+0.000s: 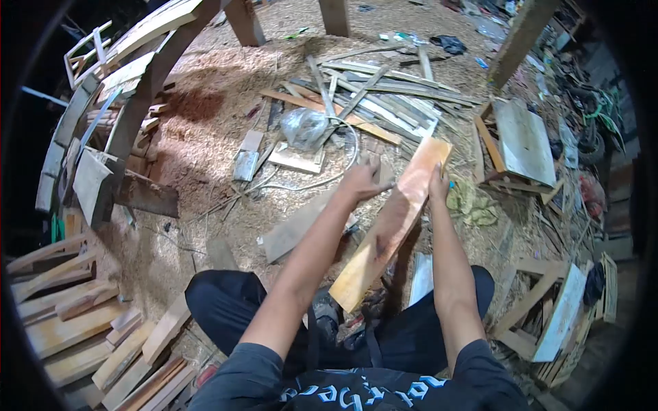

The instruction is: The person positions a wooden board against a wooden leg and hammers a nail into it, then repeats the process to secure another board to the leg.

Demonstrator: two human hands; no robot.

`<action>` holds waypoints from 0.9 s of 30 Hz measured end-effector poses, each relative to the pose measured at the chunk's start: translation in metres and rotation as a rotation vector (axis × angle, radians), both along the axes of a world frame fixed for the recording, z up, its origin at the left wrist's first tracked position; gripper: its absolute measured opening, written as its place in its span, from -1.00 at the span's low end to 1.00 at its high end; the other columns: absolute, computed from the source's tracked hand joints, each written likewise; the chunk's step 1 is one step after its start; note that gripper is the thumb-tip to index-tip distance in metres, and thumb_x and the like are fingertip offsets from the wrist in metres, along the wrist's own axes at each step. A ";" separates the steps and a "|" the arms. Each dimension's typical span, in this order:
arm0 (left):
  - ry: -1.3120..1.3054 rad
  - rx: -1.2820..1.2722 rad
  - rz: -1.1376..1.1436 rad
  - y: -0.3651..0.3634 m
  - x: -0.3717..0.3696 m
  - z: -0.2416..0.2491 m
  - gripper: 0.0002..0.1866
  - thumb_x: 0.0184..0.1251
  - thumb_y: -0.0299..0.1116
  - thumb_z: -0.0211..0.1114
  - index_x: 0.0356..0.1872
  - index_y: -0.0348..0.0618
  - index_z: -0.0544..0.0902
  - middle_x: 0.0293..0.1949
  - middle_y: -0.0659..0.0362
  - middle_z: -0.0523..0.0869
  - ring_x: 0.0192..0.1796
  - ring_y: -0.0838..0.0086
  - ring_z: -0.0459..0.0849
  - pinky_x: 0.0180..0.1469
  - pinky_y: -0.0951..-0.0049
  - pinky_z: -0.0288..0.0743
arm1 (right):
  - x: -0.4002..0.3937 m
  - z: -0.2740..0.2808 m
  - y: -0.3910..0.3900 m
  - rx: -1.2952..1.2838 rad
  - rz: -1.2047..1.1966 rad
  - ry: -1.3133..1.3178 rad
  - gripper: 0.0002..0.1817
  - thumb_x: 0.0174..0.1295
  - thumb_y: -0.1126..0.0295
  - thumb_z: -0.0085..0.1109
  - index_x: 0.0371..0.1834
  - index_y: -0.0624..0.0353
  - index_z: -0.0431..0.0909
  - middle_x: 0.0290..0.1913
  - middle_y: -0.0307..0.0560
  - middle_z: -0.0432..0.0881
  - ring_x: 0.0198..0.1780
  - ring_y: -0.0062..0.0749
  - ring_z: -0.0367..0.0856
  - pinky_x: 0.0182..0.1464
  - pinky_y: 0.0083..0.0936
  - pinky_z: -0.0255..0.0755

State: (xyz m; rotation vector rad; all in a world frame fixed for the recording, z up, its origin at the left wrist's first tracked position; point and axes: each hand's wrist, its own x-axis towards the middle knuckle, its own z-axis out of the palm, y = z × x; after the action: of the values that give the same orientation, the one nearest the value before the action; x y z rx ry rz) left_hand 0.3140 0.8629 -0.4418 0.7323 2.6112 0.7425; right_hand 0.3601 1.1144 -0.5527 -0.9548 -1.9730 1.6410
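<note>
A long orange-brown wooden plank (401, 216) slants across in front of me, its near end low between my knees. My right hand (439, 183) grips its right edge close to the far end, thumb along the upper face. Just left of the plank, my left hand (367, 179) is closed, with curled fingers and the thumb side at the plank's left edge. What it holds, if anything, I cannot tell. Beneath my left forearm a greyish flat board (291, 229) lies on the ground.
Loose wood strips (384, 92) are heaped ahead on sawdust, beside a clear plastic bag (303, 128) and a looped pale cable (356, 147). Stacked wood pieces (72, 329) lie at left. A wooden stool (524, 144) and a crate-like frame (562, 315) stand at right.
</note>
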 end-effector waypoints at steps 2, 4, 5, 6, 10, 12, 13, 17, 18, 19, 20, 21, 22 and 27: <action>0.032 0.017 0.062 -0.004 0.001 -0.041 0.11 0.09 0.38 0.35 0.46 -0.37 0.35 0.37 -0.33 0.44 0.31 -0.18 0.54 0.37 0.11 0.43 | 0.000 -0.034 -0.002 -0.003 0.003 -0.030 -0.37 0.51 -0.08 -0.02 0.27 0.33 0.50 0.09 0.23 0.67 0.14 0.03 0.63 0.19 -0.22 0.44; -0.022 0.003 0.112 -0.006 -0.001 -0.062 0.10 0.09 0.38 0.35 0.45 -0.37 0.36 0.35 -0.34 0.44 0.30 -0.19 0.53 0.36 0.08 0.43 | -0.008 -0.071 0.005 0.005 0.017 -0.029 -0.39 0.53 -0.07 -0.05 0.27 0.29 0.51 0.07 0.22 0.68 0.13 0.01 0.64 0.18 -0.22 0.45; 0.065 0.064 0.115 -0.007 -0.002 -0.083 0.09 0.10 0.36 0.36 0.48 -0.32 0.33 0.34 -0.34 0.45 0.29 -0.19 0.54 0.34 0.07 0.44 | -0.015 -0.091 0.004 0.134 -0.024 0.028 -0.43 0.52 -0.04 -0.04 0.25 0.27 0.53 0.04 0.24 0.68 0.09 0.04 0.64 0.17 -0.17 0.45; 0.085 0.016 0.115 -0.004 -0.003 -0.088 0.09 0.10 0.36 0.36 0.50 -0.29 0.31 0.34 -0.33 0.44 0.30 -0.17 0.53 0.34 0.06 0.44 | -0.020 -0.093 0.005 0.199 0.043 -0.106 -0.45 0.51 -0.01 -0.02 0.25 0.27 0.53 0.05 0.27 0.67 0.09 0.07 0.64 0.17 -0.15 0.45; 0.081 -0.114 0.124 -0.002 -0.007 -0.112 -0.06 0.23 0.24 0.32 0.53 -0.12 0.29 0.38 -0.19 0.44 0.32 -0.07 0.52 0.32 0.02 0.42 | -0.026 -0.052 -0.023 0.472 0.170 -0.384 -0.55 0.33 0.22 0.16 0.21 0.24 0.55 0.16 0.33 0.57 0.18 0.20 0.53 0.23 -0.07 0.39; 0.110 -0.136 0.173 -0.008 -0.005 -0.122 -0.17 0.30 0.17 0.28 0.49 -0.08 0.36 0.38 -0.11 0.46 0.31 -0.03 0.53 0.31 0.02 0.41 | -0.019 -0.051 -0.049 0.839 0.020 -0.211 -0.58 0.26 0.30 0.21 0.16 0.25 0.58 0.19 0.30 0.53 0.23 0.21 0.49 0.26 -0.06 0.36; 0.191 -0.035 0.239 -0.013 -0.003 -0.126 -0.37 0.35 0.00 0.29 0.37 -0.07 0.52 0.31 -0.05 0.53 0.27 0.00 0.57 0.30 0.03 0.39 | -0.020 -0.032 -0.063 0.993 0.041 -0.065 -0.61 0.21 0.40 0.22 0.10 0.29 0.58 0.20 0.24 0.51 0.27 0.20 0.45 0.30 -0.02 0.33; 0.422 0.259 0.466 -0.053 -0.032 -0.136 -0.57 0.25 -0.34 0.34 0.14 -0.21 0.66 0.04 -0.10 0.70 0.11 -0.03 0.65 0.19 0.10 0.50 | -0.053 -0.028 -0.118 0.805 0.464 0.242 -0.64 0.23 0.55 0.14 0.12 0.30 0.55 0.11 0.22 0.59 0.18 0.17 0.52 0.27 -0.06 0.40; 0.483 0.312 0.468 -0.067 -0.051 -0.132 -0.59 0.25 -0.38 0.32 0.13 -0.23 0.66 0.04 -0.10 0.70 0.10 -0.04 0.66 0.18 0.11 0.51 | -0.070 -0.022 -0.138 0.757 0.539 0.312 -0.65 0.24 0.57 0.11 0.11 0.31 0.55 0.09 0.22 0.60 0.17 0.16 0.54 0.26 -0.08 0.42; 0.540 0.365 0.469 -0.084 -0.070 -0.125 -0.61 0.24 -0.43 0.30 0.12 -0.24 0.66 0.03 -0.11 0.70 0.08 -0.05 0.66 0.17 0.12 0.52 | -0.089 -0.018 -0.159 0.708 0.617 0.377 -0.66 0.25 0.58 0.08 0.11 0.31 0.55 0.07 0.22 0.62 0.16 0.15 0.56 0.25 -0.10 0.43; 0.593 0.417 0.470 -0.099 -0.085 -0.120 -0.63 0.24 -0.48 0.28 0.10 -0.26 0.66 0.03 -0.12 0.70 0.07 -0.07 0.67 0.17 0.13 0.53 | -0.108 -0.014 -0.178 0.659 0.695 0.441 -0.69 0.26 0.60 0.05 0.07 0.32 0.55 0.07 0.22 0.61 0.16 0.13 0.57 0.23 -0.11 0.44; 0.544 0.353 0.498 -0.113 -0.101 -0.115 -0.63 0.25 -0.51 0.25 0.10 -0.25 0.66 0.03 -0.11 0.71 0.08 -0.06 0.66 0.17 0.11 0.53 | -0.131 -0.008 -0.196 0.611 0.770 0.506 -0.71 0.27 0.61 0.02 0.04 0.32 0.55 0.08 0.23 0.61 0.16 0.12 0.58 0.22 -0.11 0.45; 0.491 0.288 0.524 -0.127 -0.115 -0.110 -0.63 0.25 -0.54 0.22 0.10 -0.25 0.65 0.04 -0.11 0.71 0.10 -0.06 0.66 0.17 0.10 0.52 | -0.151 0.004 -0.212 0.609 0.891 0.479 -0.72 0.27 0.62 0.01 0.03 0.32 0.55 0.08 0.24 0.61 0.16 0.12 0.58 0.20 -0.12 0.47; 0.547 -0.049 0.445 -0.159 -0.147 -0.132 -0.61 0.22 -0.51 0.17 0.11 -0.08 0.61 0.03 0.07 0.72 0.14 0.16 0.65 0.22 0.00 0.42 | -0.237 -0.018 -0.254 0.928 1.037 0.424 -0.72 0.25 0.60 0.03 0.01 0.25 0.59 -0.02 0.28 0.66 0.05 0.22 0.63 0.09 -0.07 0.54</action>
State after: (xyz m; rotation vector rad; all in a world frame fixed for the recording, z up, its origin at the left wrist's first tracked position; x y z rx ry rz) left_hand 0.1669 0.7038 -0.5741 0.3710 3.3424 0.6559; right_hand 0.1229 0.8608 -0.5710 0.7979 -2.5795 0.8607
